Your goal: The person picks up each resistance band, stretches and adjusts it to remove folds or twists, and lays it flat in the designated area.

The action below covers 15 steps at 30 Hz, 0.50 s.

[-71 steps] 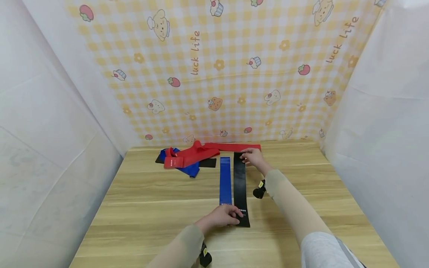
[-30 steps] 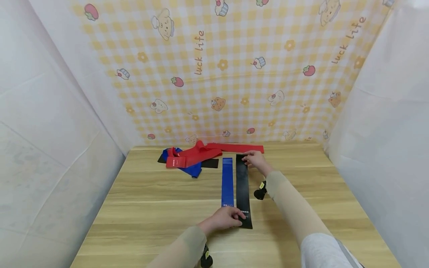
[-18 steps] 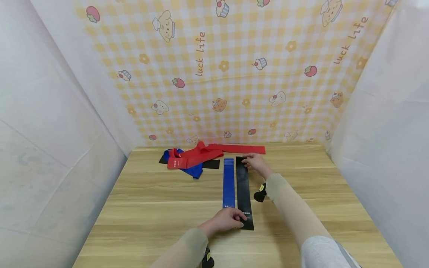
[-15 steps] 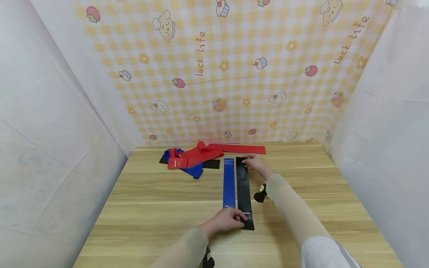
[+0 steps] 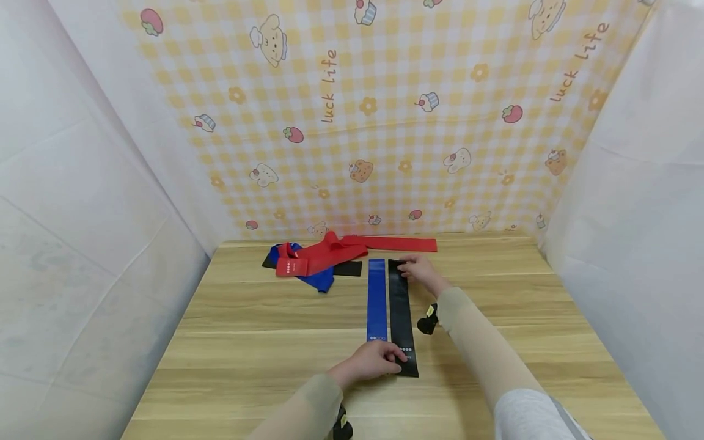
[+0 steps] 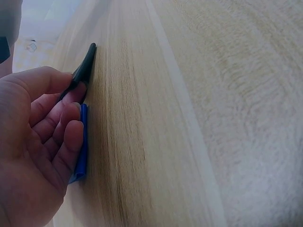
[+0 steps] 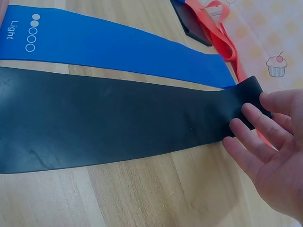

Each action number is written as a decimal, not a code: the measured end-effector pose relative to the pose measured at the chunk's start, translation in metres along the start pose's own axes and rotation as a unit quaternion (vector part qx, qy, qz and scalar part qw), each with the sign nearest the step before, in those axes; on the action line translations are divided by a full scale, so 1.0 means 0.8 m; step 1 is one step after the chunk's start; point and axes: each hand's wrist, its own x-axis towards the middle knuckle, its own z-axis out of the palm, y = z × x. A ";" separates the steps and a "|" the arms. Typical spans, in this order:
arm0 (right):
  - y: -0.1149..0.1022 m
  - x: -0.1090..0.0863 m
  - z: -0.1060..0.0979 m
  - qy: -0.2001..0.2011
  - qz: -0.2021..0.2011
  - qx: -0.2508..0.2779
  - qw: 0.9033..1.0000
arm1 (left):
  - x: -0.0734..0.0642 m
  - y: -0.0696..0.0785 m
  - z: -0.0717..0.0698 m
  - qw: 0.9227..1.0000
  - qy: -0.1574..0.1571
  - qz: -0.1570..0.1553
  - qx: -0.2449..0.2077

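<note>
A black loop resistance band [image 5: 400, 305] lies lengthwise on the table, just right of a blue resistance band [image 5: 377, 299]. My left hand [image 5: 371, 360] pinches the black band's near end between thumb and index finger, its other fingers loosely curled over the blue band's near end, which it hides in the head view. At the far end my right hand [image 5: 420, 273] pinches the black band. In the right wrist view the thumb sits at the end edge and the fingertips [image 7: 236, 124] rest on the upper face. The blue band carries the word "Light" and a row of dots.
Behind to the left lies a loose pile: a red band [image 5: 330, 253], another blue band [image 5: 321, 281] and another black band [image 5: 348, 269]. The red band's tail stretches along the back edge. A checked cloth [image 5: 352, 134] hangs behind, with white sheets [image 5: 621, 232] at both sides.
The black band's far end has come slightly toward me with my right hand, from beside the red band's tail to about level with the blue band's far end. The view has shifted a little.
</note>
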 end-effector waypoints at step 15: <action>0.012 0.005 0.005 0.018 0.003 -0.006 1.000 | 0.001 -0.001 0.000 1.000 0.001 0.002 0.006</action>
